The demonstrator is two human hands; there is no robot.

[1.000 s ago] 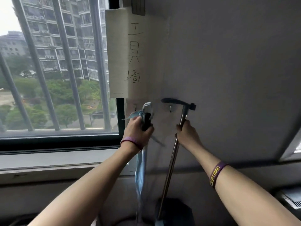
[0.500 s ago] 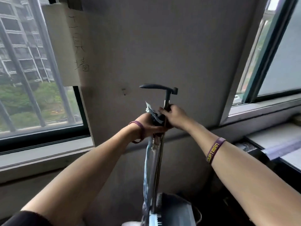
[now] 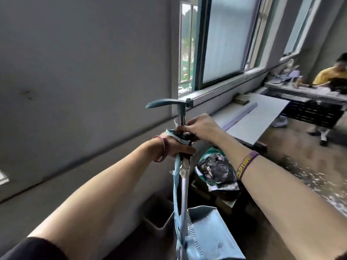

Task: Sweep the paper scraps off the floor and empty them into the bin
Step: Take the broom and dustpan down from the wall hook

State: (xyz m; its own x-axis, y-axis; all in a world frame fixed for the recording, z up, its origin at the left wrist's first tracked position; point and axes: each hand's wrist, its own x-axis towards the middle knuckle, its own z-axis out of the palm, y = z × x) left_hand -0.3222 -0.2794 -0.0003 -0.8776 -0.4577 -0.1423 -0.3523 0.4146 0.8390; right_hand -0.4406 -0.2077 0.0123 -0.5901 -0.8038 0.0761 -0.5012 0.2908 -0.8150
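Both hands meet in front of the grey wall. My left hand (image 3: 174, 146) is closed around the top of a broom handle (image 3: 177, 196) wrapped in torn blue plastic. Just above it, my right hand (image 3: 200, 128) grips the metal pole of a blue long-handled dustpan, below its curved grip (image 3: 165, 103). The dustpan's pan (image 3: 212, 235) hangs at the bottom of the view. The broom's head is out of sight. White paper scraps (image 3: 319, 177) litter the floor at the right. A grey bin (image 3: 159, 216) stands against the wall below my hands.
A crumpled dark and green bag (image 3: 216, 169) sits on boxes behind the pole. A white board (image 3: 259, 117) lies under the window sill (image 3: 221, 89). A person in a yellow top (image 3: 330, 74) sits at a far bench on the right.
The broom and dustpan have come off the wall hooks and my hands have drawn together. My view has swung right, from the barred window to the room and the scrap-strewn floor.
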